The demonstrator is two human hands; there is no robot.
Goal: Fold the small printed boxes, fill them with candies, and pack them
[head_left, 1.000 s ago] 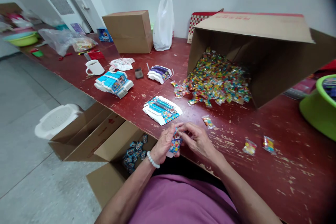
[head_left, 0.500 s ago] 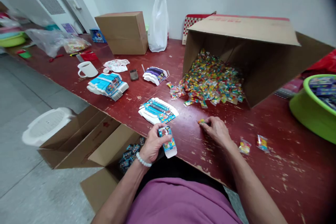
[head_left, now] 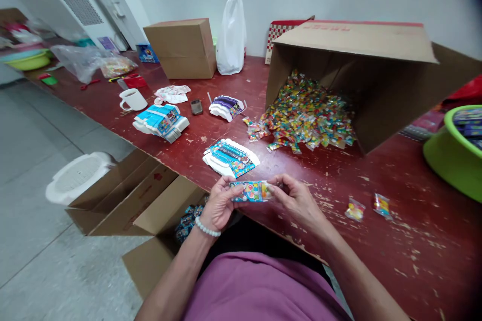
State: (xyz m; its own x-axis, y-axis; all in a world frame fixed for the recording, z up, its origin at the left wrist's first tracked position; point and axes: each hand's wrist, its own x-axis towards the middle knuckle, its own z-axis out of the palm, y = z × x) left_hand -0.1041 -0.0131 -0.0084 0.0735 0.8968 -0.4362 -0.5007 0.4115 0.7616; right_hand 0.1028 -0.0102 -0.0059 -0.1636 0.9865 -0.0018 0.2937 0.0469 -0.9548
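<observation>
Standing beside the counter: findings below.

Left hand: the left hand (head_left: 220, 204) has its grip closed around one end of a small printed carton (head_left: 248, 191), thumb on top, fingers beneath.

Right hand: the right hand (head_left: 297, 200) pinches a small sweet packet (head_left: 265, 190) at the carton's open right end; the grip is closed on the packet, fingertips tight together.

Location: the carton is held just above the near edge of the red counter (head_left: 376, 241), directly in front of the person's body, clear of the surface.

Orientation: the carton's long axis runs left to right, roughly parallel to the counter edge, lying flat with its printed face upward; its mouth points toward the right hand.

Risk, packet: in my judgement the packet may snag on the carton's end flap and crumple, as the mouth looks barely wider than the packet.

Risk, drop: the work is held over the counter's edge, so a slip may send carton or packet down into the open box on the floor (head_left: 165, 215) among the finished cartons.

Risk, crush: a firm squeeze of the left hand may flatten the thin card and close the mouth.

Surroundings: a stack of flat carton blanks (head_left: 230, 158) lies just beyond the hands; two loose packets (head_left: 369, 206) lie to the right; a tipped cardboard box (head_left: 376, 70) spills a heap of sweets (head_left: 305, 120).
</observation>
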